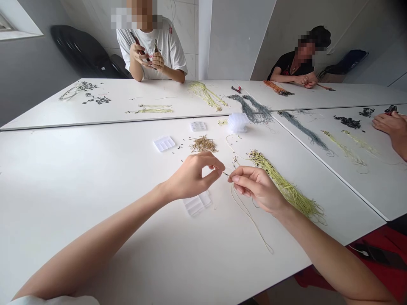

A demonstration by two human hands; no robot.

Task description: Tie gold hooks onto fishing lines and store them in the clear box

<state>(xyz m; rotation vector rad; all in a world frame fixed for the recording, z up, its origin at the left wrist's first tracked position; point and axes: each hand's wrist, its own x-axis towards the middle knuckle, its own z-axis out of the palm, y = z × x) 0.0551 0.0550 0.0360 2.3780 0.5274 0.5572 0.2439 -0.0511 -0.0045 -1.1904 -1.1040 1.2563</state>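
Observation:
My left hand (193,174) is pinched shut on a tiny metal piece I cannot make out, held just above the white table (79,190). My right hand (256,186) is pinched on the end of a pale yellow-green cord (251,218) that trails toward me across the table. The two pinches almost meet at the middle. A bundle of the same cords (286,188) lies just right of my right hand. A heap of small gold pieces (203,145) sits behind my left hand. A clear compartment box (197,203) lies under my left wrist.
A white tray (164,143) and a small box (198,126) lie further back, with a clear box stack (238,121). Grey cords (252,108) and yellow cords (206,94) lie beyond. Two people sit at the far side; another person's hand (391,127) rests at right.

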